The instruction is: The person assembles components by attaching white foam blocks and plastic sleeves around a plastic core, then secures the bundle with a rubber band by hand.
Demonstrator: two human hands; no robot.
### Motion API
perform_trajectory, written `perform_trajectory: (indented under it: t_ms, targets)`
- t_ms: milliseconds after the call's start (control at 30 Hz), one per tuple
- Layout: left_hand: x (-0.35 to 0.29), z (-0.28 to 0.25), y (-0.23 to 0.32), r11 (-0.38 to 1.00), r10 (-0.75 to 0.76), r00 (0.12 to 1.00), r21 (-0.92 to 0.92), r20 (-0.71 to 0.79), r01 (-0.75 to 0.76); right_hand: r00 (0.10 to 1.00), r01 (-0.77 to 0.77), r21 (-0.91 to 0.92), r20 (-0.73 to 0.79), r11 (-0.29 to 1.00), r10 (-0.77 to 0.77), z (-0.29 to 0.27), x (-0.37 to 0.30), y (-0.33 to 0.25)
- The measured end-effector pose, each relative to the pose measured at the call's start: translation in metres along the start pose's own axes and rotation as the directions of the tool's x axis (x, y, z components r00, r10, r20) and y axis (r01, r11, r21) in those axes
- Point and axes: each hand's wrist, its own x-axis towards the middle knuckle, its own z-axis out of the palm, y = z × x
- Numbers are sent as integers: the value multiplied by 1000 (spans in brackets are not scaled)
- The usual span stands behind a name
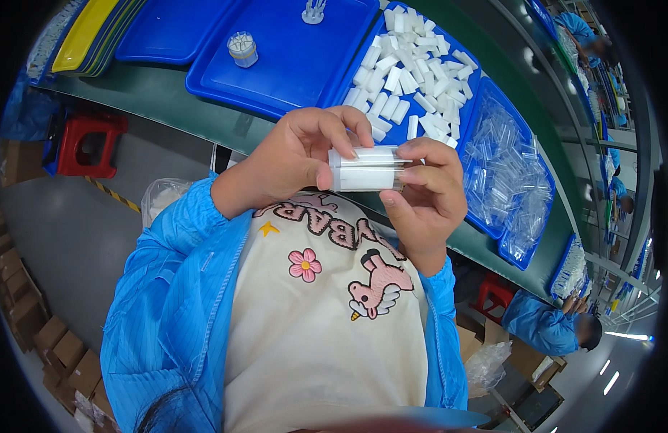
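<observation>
Between my hands lies a clear plastic cylinder [367, 178] on its side, with white pieces showing inside it. The fingers and thumb of my left hand [294, 155] pinch its left end. At the right end, where thin clear edges stick out past the white, my right hand [429, 189] grips with thumb and fingertips. Just beyond my hands, a blue tray [415, 119] carries a heap of white blocks [413, 65]. A similar clear round piece with white parts [242, 49] stands on another blue tray [283, 72].
A blue tray of clear plastic pieces [511, 166] sits at the right on the green table [168, 103]. Stacked yellow and blue trays [88, 32] are at the far left. A red stool [95, 144] stands on the floor. A person in blue [539, 321] works at the right.
</observation>
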Motion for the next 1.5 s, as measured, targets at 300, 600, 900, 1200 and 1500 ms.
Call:
perform_trajectory:
  t_ms: [300,600,900,1200,1500]
  targets:
    - [0,0,2,1000,9,1000,-20,14,-8,1000,5,16,28,1000,-6,-3,5,-4]
    - [3,4,10,989,84,996,120,28,-87,979,-86,409,-134,909,153,12,-2,9]
    - [-1,14,18,754,71,997,656,-43,-25,951,-288,358,-2,888,310,11,-4,11]
    - [-19,-13,-2,672,-130,977,710,-170,213,970,-240,-95,15,966,243,1,-1,11]
    - [-42,-35,-12,751,-3,928,612,-373,249,914,-25,-660,289,751,285,-1,-22,30]
